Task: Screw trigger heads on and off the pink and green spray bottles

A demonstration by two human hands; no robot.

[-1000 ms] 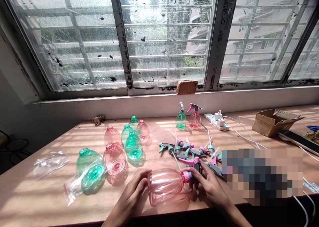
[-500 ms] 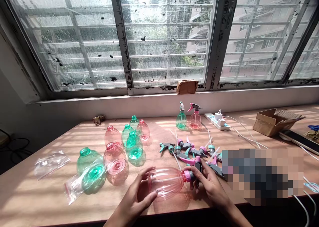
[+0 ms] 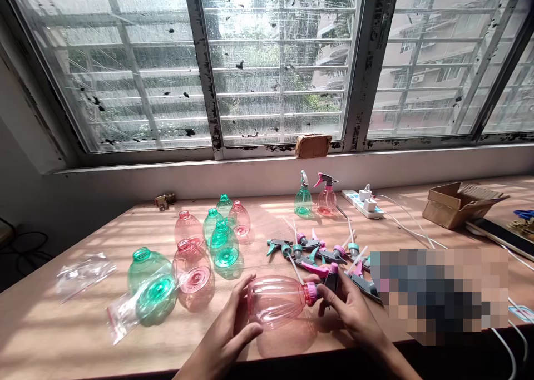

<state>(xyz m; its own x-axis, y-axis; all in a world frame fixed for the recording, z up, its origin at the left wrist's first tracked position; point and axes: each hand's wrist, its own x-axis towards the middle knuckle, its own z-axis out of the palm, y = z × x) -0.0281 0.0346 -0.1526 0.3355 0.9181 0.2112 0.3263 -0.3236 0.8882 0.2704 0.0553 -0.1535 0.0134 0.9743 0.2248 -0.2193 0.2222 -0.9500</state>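
Note:
A clear pink spray bottle (image 3: 276,301) lies on its side just above the table's front edge, its neck pointing right. My left hand (image 3: 234,321) is closed around its base, thumb in front and fingers behind. At the neck, my right hand (image 3: 349,309) grips the grey-and-pink spray head (image 3: 331,280), whose pink collar (image 3: 311,294) sits on the bottle's mouth. Right behind the bottle lies a heap of loose trigger spray heads (image 3: 311,249) with white tubes. To the left stand several open bottles, among them a pink one (image 3: 192,269) and a green one (image 3: 151,285).
A green spray bottle (image 3: 303,201) and a pink spray bottle (image 3: 326,200) stand fitted at the back. A power strip (image 3: 362,203) with cables and a cardboard box (image 3: 453,208) are to the right. Plastic bags (image 3: 85,274) lie at left. A blurred patch hides the right front.
The bottle has turned slightly and its collar end has risen a little. My right fingers have shifted on the spray head. My left hand keeps its hold on the base.

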